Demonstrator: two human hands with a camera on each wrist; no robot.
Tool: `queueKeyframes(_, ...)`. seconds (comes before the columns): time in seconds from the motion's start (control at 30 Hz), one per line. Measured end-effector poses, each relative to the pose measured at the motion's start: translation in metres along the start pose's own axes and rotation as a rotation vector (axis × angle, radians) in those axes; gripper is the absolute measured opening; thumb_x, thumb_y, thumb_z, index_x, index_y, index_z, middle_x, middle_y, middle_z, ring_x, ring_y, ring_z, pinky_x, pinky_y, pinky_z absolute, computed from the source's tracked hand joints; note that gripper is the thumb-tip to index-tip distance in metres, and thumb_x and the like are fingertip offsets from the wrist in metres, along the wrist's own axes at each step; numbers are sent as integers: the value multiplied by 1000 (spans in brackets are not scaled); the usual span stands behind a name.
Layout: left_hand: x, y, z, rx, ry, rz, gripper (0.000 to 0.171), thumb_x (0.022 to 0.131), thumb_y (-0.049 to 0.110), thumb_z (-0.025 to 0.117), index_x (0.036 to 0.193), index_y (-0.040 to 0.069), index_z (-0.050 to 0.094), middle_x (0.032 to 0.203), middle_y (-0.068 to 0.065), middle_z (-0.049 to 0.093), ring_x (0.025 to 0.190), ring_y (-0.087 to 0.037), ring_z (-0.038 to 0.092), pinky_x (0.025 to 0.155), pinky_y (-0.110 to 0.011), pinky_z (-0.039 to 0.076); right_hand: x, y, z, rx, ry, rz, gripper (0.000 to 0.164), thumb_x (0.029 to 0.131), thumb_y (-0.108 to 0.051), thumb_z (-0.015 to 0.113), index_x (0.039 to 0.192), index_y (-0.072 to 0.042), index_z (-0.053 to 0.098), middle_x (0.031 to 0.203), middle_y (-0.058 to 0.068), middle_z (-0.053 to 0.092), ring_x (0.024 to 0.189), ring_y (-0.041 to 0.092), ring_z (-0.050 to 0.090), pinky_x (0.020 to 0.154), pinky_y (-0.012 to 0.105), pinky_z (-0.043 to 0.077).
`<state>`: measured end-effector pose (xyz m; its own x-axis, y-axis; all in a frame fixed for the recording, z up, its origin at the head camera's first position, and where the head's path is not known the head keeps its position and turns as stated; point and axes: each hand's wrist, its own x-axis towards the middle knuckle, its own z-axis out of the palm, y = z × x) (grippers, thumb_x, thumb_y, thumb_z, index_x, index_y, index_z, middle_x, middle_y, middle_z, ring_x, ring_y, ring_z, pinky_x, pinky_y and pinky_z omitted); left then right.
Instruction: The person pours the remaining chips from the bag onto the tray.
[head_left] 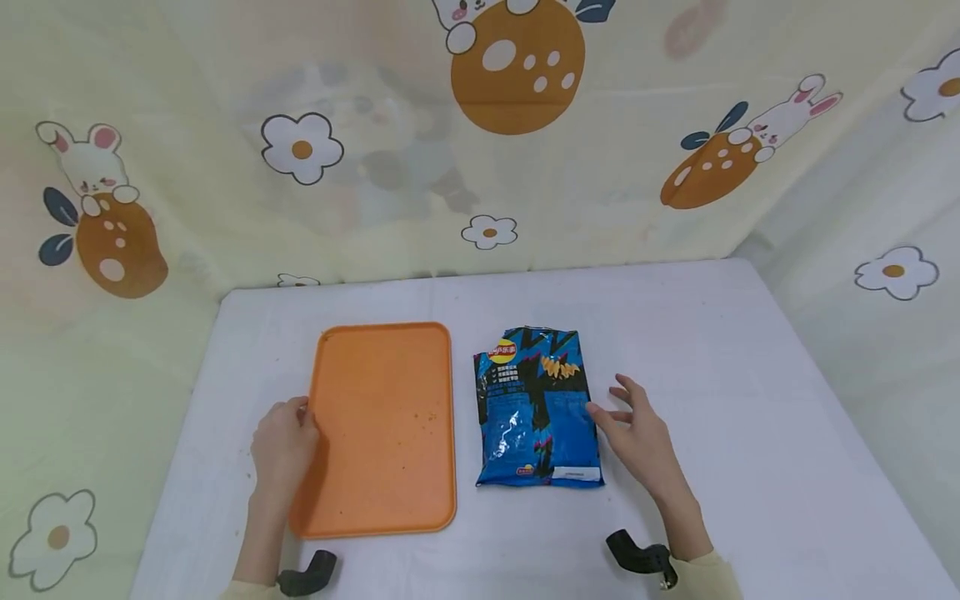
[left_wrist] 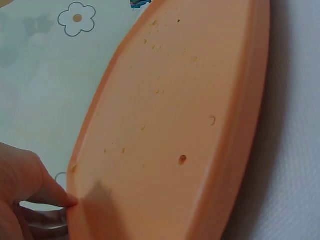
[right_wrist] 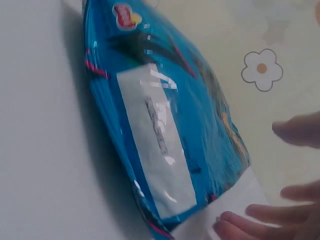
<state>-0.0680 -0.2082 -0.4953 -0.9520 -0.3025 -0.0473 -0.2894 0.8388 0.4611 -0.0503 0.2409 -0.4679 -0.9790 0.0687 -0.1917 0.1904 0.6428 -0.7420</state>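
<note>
An orange rectangular tray (head_left: 382, 433) lies on the left part of the table, with small crumbs scattered over its surface. My left hand (head_left: 283, 446) pinches its left edge; the left wrist view shows the thumb (left_wrist: 62, 199) on the rim and the other fingers on the outer side. To the right of the tray lies a blue and black bag of chips (head_left: 570, 421), its top edge uneven. Beside the bag's right edge is my right hand (head_left: 637, 433), fingers spread and relaxed, thumb tip right at the bag. The right wrist view shows the bag's white label strip.
A white cloth covers the table (head_left: 712, 358). Behind it hangs a pale curtain (head_left: 375, 67) printed with rabbits and flowers. Dark curved wrist mounts (head_left: 637, 552) sit at both wrists.
</note>
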Motion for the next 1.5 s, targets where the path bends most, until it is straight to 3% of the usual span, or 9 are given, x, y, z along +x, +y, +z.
queueKeyframes(0.13,1,0,-1,-5,9,13,31,93,6,55,120,-7,62,99,-26,66,86,-39,65,68,-50,52,-4,4,6,189,-32,163,78,95,-50,55,152,-8,22,142,23,49,116,34,61,86,40,56)
queueKeyframes(0.23,1,1,-1,-7,15,2,32,93,6,54,121,-7,62,100,-26,66,89,-40,64,72,-51,52,-4,3,13,248,-35,233,76,94,-48,58,149,-7,28,139,22,53,118,34,59,91,39,54)
queueKeyframes(0.47,-1,1,-2,-10,38,-7,31,93,6,55,121,-6,62,100,-26,66,88,-40,64,71,-52,51,-8,-1,26,178,-17,316,68,91,-52,60,135,0,50,123,20,61,107,27,57,95,39,50)
queueKeyframes(0.7,-1,-1,0,-19,48,-10,32,93,7,54,121,-6,62,99,-26,65,87,-40,64,70,-52,51,-7,-7,35,130,58,340,56,92,-45,62,123,2,61,108,19,66,91,23,57,72,24,46)
queueKeyframes(0.97,-1,-2,3,-29,36,-16,32,94,7,53,122,-5,62,102,-25,65,92,-42,63,73,-53,50,-13,-4,42,149,187,331,37,95,-35,60,109,-1,67,100,18,67,90,24,53,70,24,44)
queueKeyframes(1.1,-2,-1,1,-25,41,-10,32,94,7,54,122,-5,62,103,-26,66,92,-42,64,73,-54,50,-17,0,46,160,207,278,38,97,-42,54,113,-8,64,107,18,72,89,24,64,75,27,53)
queueKeyframes(1.2,-3,0,1,-18,42,-6,31,94,6,55,122,-5,62,103,-26,66,90,-41,64,73,-53,51,-20,4,48,162,202,222,39,99,-46,48,119,-14,58,107,18,72,82,23,68,70,28,56)
queueKeyframes(1.37,-4,0,2,-11,33,-8,31,94,7,54,122,-5,62,103,-26,65,91,-41,64,74,-52,52,-21,11,51,142,192,157,38,101,-45,44,124,-17,53,79,13,62,63,15,56,50,21,43)
queueKeyframes(1.5,-3,0,4,-11,31,-13,31,95,8,54,123,-4,61,104,-25,65,91,-40,64,74,-52,52,-20,11,51,163,172,170,46,99,-52,44,127,-18,52,91,13,63,71,18,57,53,22,45)
